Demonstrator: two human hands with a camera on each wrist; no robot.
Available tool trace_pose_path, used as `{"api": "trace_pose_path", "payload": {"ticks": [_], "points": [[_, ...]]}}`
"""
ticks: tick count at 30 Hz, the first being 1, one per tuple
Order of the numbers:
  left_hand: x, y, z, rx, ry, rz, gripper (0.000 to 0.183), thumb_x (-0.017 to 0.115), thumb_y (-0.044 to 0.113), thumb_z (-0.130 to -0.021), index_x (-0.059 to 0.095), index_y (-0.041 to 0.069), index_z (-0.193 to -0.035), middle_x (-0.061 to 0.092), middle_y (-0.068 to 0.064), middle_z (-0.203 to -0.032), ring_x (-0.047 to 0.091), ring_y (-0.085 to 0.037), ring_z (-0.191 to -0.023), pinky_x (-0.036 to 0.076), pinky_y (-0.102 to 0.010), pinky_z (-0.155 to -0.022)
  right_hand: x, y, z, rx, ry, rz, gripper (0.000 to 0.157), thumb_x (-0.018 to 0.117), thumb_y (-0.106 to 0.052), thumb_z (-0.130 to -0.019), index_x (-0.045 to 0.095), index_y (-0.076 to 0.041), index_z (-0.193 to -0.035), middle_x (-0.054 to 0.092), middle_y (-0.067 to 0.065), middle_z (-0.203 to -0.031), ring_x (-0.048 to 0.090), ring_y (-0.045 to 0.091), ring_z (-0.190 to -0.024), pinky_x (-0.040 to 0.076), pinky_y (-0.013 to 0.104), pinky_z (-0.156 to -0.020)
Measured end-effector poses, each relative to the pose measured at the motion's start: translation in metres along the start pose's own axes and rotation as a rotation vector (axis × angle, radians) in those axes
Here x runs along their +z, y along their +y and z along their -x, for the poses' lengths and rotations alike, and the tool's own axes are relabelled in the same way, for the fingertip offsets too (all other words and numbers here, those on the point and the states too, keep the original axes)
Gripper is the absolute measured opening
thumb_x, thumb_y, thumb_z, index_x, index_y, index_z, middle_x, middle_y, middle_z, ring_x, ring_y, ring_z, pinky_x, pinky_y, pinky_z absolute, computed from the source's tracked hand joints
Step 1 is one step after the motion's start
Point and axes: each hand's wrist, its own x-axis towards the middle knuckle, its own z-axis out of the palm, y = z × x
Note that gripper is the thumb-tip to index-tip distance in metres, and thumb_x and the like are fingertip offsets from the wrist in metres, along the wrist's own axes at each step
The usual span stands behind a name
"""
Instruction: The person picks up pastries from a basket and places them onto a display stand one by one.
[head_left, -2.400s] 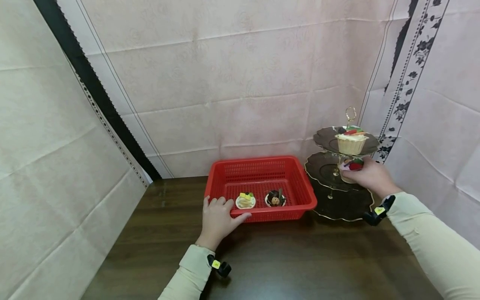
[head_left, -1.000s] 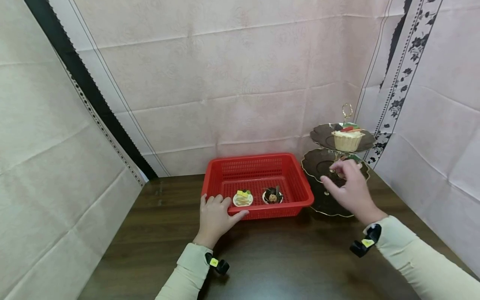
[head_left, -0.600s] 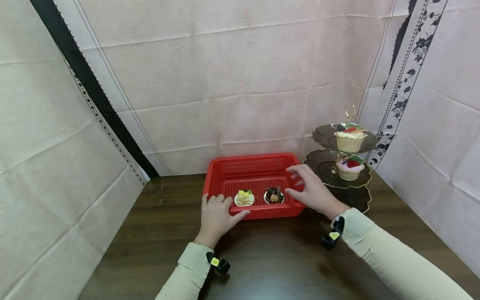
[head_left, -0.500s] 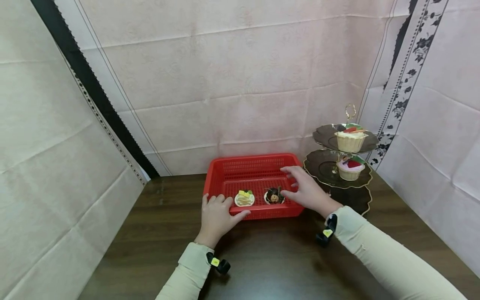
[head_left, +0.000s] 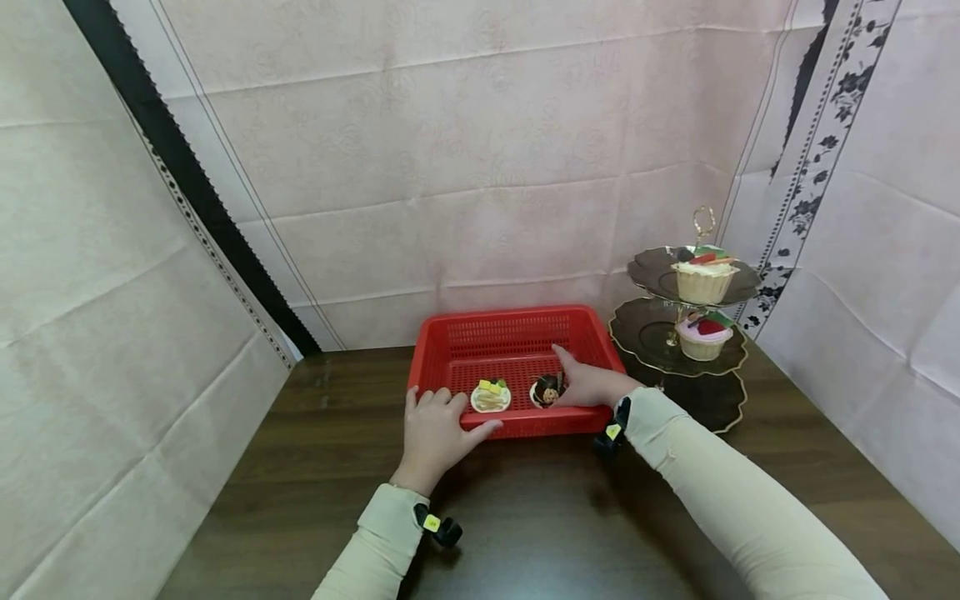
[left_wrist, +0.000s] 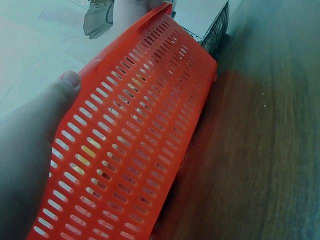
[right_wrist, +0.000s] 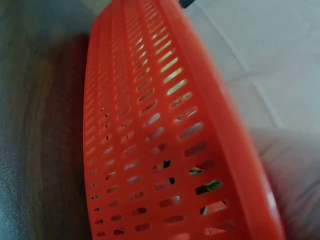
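Observation:
In the head view, my left hand (head_left: 435,437) holds the front left corner of a red plastic basket (head_left: 517,426), fingers over the rim and thumb along the front. My right hand (head_left: 592,385) reaches over the basket's front right. Its thumb and forefinger stand apart around a chocolate-topped cupcake (head_left: 543,391); whether they touch it is unclear. A cream cupcake with yellow cubes (head_left: 491,397) sits left of it in the basket. In the left wrist view the thumb (left_wrist: 60,90) meets the basket's rim. The right wrist view shows mostly the slotted basket wall (right_wrist: 145,125).
A dark three-tier stand (head_left: 648,332) with gold edges stands right of the basket. On its top tier is a fruit-topped cupcake (head_left: 703,283), on the middle tier a pink-frosted cupcake (head_left: 702,340). Pale cloth walls (head_left: 487,167) enclose the wooden table (head_left: 540,517).
My right hand has let go of the pink-frosted cupcake on the stand's middle tier and moved left and down to the chocolate-topped cupcake. My left hand has stayed on the basket.

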Motion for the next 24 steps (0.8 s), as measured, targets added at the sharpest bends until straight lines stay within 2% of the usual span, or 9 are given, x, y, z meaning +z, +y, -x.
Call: {"api": "trace_pose_path", "payload": {"ticks": [3, 6, 10, 17, 24], "points": [[0.0, 0.001, 0.0, 0.0, -0.002, 0.003, 0.069, 0.057, 0.081, -0.08, 0.074, 0.018, -0.099, 0.069, -0.005, -0.094, 0.063, -0.026, -0.089, 0.037, -0.065, -0.106, 0.002, 0.003, -0.004, 0.006, -0.025, 0.018, 0.103, 0.081, -0.035, -0.084, 0.014, -0.005, -0.156, 0.032, 0.025, -0.158, 0.041, 0.034, -0.139, 0.031, 0.053, -0.116], [-0.001, 0.002, 0.0, -0.003, -0.004, 0.005, 0.068, 0.057, 0.081, -0.08, 0.074, 0.017, -0.099, 0.069, -0.005, -0.094, 0.063, -0.026, -0.089, 0.036, -0.065, -0.106, 0.004, 0.006, -0.009, 0.001, -0.034, 0.018, 0.082, 0.083, -0.032, -0.082, 0.033, -0.006, -0.142, 0.05, 0.02, -0.14, 0.052, 0.03, -0.123, 0.04, 0.048, -0.109], [-0.002, 0.003, 0.0, 0.0, -0.006, 0.006, 0.068, 0.058, 0.081, -0.08, 0.074, 0.017, -0.099, 0.07, -0.005, -0.095, 0.063, -0.027, -0.09, 0.037, -0.065, -0.106, 0.006, 0.006, -0.013, -0.017, -0.028, 0.02, 0.061, 0.084, -0.027, -0.081, 0.044, -0.011, -0.123, 0.057, 0.011, -0.119, 0.056, 0.024, -0.108, 0.046, 0.043, -0.099], [-0.002, 0.002, -0.002, 0.0, 0.002, 0.003, 0.069, 0.057, 0.081, -0.08, 0.074, 0.017, -0.097, 0.07, -0.005, -0.093, 0.063, -0.027, -0.089, 0.037, -0.065, -0.106, 0.006, 0.002, -0.015, -0.024, 0.001, 0.044, 0.054, 0.084, -0.023, -0.081, 0.048, -0.012, -0.119, 0.062, 0.006, -0.11, 0.059, 0.021, -0.099, 0.05, 0.04, -0.093], [-0.002, 0.001, -0.001, 0.006, 0.013, 0.001, 0.069, 0.057, 0.081, -0.08, 0.074, 0.017, -0.097, 0.07, -0.006, -0.093, 0.064, -0.027, -0.089, 0.038, -0.065, -0.105, 0.006, 0.001, -0.019, -0.056, 0.046, 0.13, 0.053, 0.086, -0.027, -0.078, 0.052, -0.012, -0.115, 0.064, 0.003, -0.104, 0.059, 0.019, -0.094, 0.051, 0.037, -0.089]]}}
